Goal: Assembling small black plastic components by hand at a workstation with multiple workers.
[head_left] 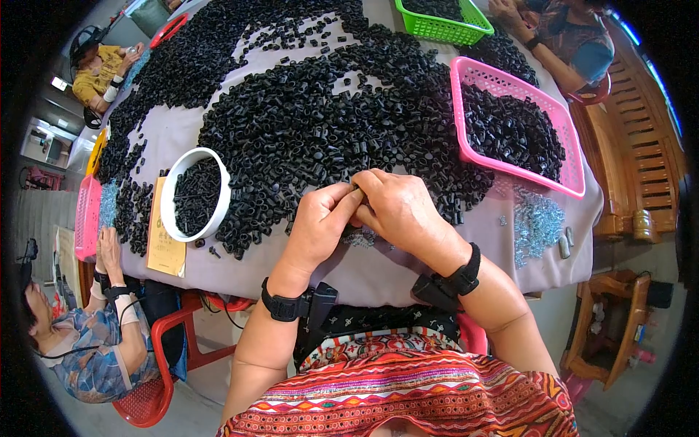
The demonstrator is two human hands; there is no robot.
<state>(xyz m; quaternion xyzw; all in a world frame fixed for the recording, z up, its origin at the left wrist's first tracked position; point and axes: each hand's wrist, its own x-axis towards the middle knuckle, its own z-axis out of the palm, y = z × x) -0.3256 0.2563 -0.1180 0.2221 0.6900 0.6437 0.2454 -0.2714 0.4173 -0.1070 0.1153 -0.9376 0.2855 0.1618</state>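
Observation:
My left hand point(319, 224) and my right hand point(400, 211) meet fingertip to fingertip at the near edge of a big heap of small black tube-shaped parts point(320, 124). Both pinch a small black part point(356, 189) between them; most of it is hidden by the fingers. A few small silvery pieces point(360, 237) lie on the grey tablecloth just under my hands. Each wrist wears a black strap with a device.
A white round bowl point(170, 191) of black pieces stands at left beside a yellow paper point(166, 247). A pink basket point(510, 175) of black parts sits at right, a green basket point(444, 29) behind. Silvery springs point(537, 222) lie at right. Other people sit at left, far left and far right.

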